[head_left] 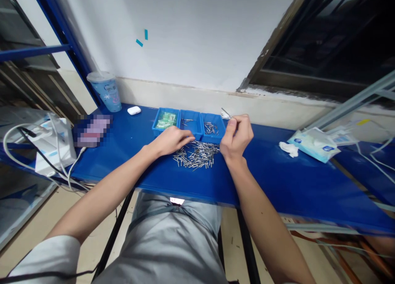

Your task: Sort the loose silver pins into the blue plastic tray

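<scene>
A loose pile of blind rivets (199, 155), thin silvery pins with thicker sleeves, lies on the blue table in front of three joined blue bins. My right hand (237, 136) is raised at the right of the pile, pinching one blind rivet (226, 112) that points up and left. At the pile's upper left edge, my left hand (173, 140) hovers with its fingers drawn together; what is between them, if anything, is hidden. The left bin (155, 131) holds small green-and-clear packets (167, 120). A few rivets lie in the middle bin (193, 129), more in the right bin (219, 131).
A blue cup (108, 92) and a white earbud case (134, 110) stand at the back left. White power strips with cables (55, 148) are at the left edge. To the right lie a crumpled tissue (289, 149) and a tissue pack (317, 144). A wall closes the back.
</scene>
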Motion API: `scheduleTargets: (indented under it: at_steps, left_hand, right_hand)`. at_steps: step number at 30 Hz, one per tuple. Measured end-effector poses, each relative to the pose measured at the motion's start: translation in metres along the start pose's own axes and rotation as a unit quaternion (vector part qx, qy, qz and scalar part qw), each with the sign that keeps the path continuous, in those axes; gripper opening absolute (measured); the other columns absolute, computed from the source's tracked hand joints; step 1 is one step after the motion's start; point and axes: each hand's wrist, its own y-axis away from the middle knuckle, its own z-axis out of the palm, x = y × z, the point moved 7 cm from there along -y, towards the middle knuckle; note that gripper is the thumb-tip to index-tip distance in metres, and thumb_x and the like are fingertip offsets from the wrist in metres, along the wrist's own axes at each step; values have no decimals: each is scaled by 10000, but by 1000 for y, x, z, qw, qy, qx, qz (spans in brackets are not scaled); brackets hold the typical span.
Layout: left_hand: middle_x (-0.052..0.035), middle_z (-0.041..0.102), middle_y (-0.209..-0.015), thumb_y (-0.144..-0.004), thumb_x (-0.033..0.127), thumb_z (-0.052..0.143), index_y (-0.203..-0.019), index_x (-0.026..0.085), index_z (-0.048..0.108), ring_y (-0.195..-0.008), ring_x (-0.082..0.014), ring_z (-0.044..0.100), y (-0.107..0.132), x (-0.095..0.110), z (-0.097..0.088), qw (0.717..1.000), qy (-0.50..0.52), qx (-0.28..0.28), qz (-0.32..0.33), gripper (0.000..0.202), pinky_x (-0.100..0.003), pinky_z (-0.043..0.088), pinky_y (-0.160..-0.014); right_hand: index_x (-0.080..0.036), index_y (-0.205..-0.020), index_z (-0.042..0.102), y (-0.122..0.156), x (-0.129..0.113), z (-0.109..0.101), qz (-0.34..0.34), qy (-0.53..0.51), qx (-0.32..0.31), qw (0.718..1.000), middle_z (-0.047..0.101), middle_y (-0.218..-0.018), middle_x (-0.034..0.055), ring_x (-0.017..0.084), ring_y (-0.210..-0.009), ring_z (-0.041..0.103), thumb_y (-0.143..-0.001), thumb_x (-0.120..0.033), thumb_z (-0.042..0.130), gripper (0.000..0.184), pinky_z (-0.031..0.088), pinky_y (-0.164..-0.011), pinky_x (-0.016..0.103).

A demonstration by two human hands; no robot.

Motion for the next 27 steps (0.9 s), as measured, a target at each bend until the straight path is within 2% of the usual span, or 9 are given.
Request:
scheduleTargets:
  at_steps: [4,7,11,14,18,22,27]
  left_hand:
    - [-65,781,-826,-1007,310,584,-1001,199,801,-674,-190,662,0,-9,19,996,-47,-78,-7,244,-280,390,-645]
    - [-65,800,-917,-970,262,613,-1052,219,809,-744,-204,692,2,-16,25,992,-61,-105,-32,217,-281,400,-660]
    - [-75,793,-947,-985,279,594,-1104,219,799,-800,-218,708,2,-19,27,988,-71,-131,-50,245,-286,416,-676]
    - [-79,783,-941,-986,266,587,-1075,209,791,-803,-219,702,2,-18,27,987,-72,-136,-57,229,-289,422,-685]
    - [-88,750,-854,-1020,275,540,-1059,184,770,-738,-215,674,3,-16,27,986,-90,-126,-55,250,-294,399,-654]
    - [-68,711,-774,-1059,306,490,-1042,174,731,-679,-204,643,3,-8,24,990,-93,-105,-23,275,-292,368,-628]
    - [-12,638,-690,-1104,360,418,-1139,157,634,-601,-175,581,2,5,5,1000,-13,-4,-4,298,-283,367,-619]
  right_hand:
    - [-234,-1066,589,-2,12,8,79,-2,-33,996,574,-1032,121,257,-886,616,-1069,-456,416,282,514,-841,475]
    - [-228,-1163,593,-1,19,15,98,3,-62,993,552,-1153,141,255,-894,630,-1044,-453,488,275,523,-872,494]
    - [-232,-1098,610,3,16,26,62,-8,-117,991,560,-1121,107,200,-799,603,-1061,-438,459,257,528,-865,457]
    - [-242,-1042,614,7,5,36,15,-25,-172,985,589,-1062,79,196,-823,608,-1073,-434,435,265,523,-828,404]
    - [-241,-1001,620,12,-9,44,-28,-61,-239,969,627,-1040,79,209,-879,623,-1072,-384,441,240,496,-808,376]
    - [-224,-948,631,17,-17,50,-52,-89,-292,951,660,-913,55,187,-781,596,-1059,-328,462,227,447,-751,342]
    - [-211,-862,636,26,-18,57,-55,-103,-351,929,627,-718,6,147,-622,509,-991,-250,504,189,364,-641,302]
